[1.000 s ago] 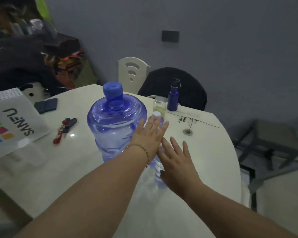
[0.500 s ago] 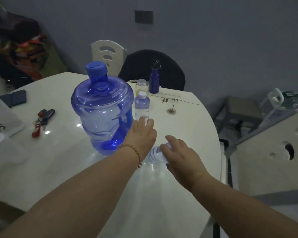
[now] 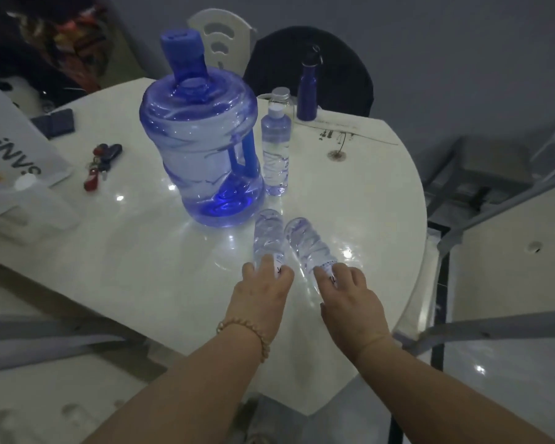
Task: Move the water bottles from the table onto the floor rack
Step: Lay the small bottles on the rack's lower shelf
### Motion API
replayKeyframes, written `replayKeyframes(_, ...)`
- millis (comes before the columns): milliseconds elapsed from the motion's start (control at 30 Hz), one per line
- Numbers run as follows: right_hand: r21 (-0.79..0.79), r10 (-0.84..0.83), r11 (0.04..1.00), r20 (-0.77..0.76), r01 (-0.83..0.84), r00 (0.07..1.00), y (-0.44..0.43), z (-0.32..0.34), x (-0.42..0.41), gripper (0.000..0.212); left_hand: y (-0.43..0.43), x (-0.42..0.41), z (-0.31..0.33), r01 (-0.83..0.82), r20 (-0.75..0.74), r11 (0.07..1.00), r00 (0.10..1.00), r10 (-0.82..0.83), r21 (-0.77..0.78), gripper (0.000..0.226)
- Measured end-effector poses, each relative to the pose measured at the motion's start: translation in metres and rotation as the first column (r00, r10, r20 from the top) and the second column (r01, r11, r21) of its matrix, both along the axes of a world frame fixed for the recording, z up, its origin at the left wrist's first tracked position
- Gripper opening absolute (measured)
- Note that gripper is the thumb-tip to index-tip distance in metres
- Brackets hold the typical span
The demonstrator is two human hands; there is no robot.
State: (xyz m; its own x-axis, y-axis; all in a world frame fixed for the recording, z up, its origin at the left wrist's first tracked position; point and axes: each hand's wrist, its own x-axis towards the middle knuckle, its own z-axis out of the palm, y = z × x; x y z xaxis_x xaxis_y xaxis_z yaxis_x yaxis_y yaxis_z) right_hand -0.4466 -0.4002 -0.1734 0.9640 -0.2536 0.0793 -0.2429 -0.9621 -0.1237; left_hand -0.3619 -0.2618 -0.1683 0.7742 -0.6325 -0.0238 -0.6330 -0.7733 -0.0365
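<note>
Left hand, right hand each grasping small bottle, caps hidden.

A dim, lived-in home dining corner: a glossy white round surface with household clutter such as a bunch of keys, a big blue water jug and a metal flask, dining chairs against a plain grey wall.
</note>
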Motion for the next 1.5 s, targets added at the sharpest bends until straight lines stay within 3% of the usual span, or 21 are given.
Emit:
replayKeyframes(133, -0.002, -0.009, 1.000, -0.095, 0.009, 0.995, 0.009, -0.021, -0.008, 0.069, -0.001, -0.023, -0.021, -0.113, -0.094, 0.992, 0.990, 0.106, -0.065, 0.054)
replayKeyframes(267, 0.008, -0.014, 1.000, -0.095, 0.015, 0.995, 0.015, -0.027, -0.011, 0.070, -0.005, -0.035, -0.035, -0.250, -0.285, 0.962, 0.935, 0.209, -0.113, 0.071)
replayKeyframes(367, 0.002, -0.017, 1.000, -0.068, 0.017, 0.998, 0.015, -0.034, -0.014, 0.069, -0.005, -0.039, -0.041, -0.297, -0.349, 0.944, 0.908, 0.232, -0.146, 0.069)
replayKeyframes(500, -0.031, 0.002, 1.000, -0.020, -0.002, 1.000, 0.013, -0.040, -0.014, 0.063, -0.009, -0.040, -0.041, -0.284, -0.312, 0.952, 0.920, 0.237, -0.117, 0.071)
replayKeyframes(633, -0.003, 0.024, 1.000, -0.021, -0.024, 0.999, 0.009, -0.034, 0.001, 0.063, -0.019, -0.028, -0.033, -0.264, -0.270, 0.958, 0.936, 0.226, -0.113, 0.057)
replayKeyframes(833, 0.084, 0.076, 0.995, -0.187, -0.061, 0.979, 0.006, -0.039, 0.015, 0.077, -0.022, -0.012, -0.044, -0.258, -0.329, 0.966, 0.913, 0.240, -0.012, 0.088)
replayKeyframes(1033, 0.031, 0.055, 0.998, -0.192, -0.050, 0.980, 0.020, -0.033, 0.016, 0.071, -0.026, -0.013, -0.045, -0.302, -0.291, 0.949, 0.919, 0.266, -0.087, 0.069)
replayKeyframes(1333, 0.002, -0.020, 1.000, -0.227, 0.021, 0.974, 0.016, -0.031, 0.003, 0.069, -0.025, -0.018, -0.028, -0.198, -0.326, 0.966, 0.936, 0.135, -0.168, 0.080)
replayKeyframes(1500, -0.028, -0.128, 0.992, -0.126, 0.125, 0.984, -0.021, 0.018, -0.033, 0.071, -0.064, -0.046, 0.023, -0.083, -0.254, 0.963, 0.967, 0.016, -0.255, 0.084)
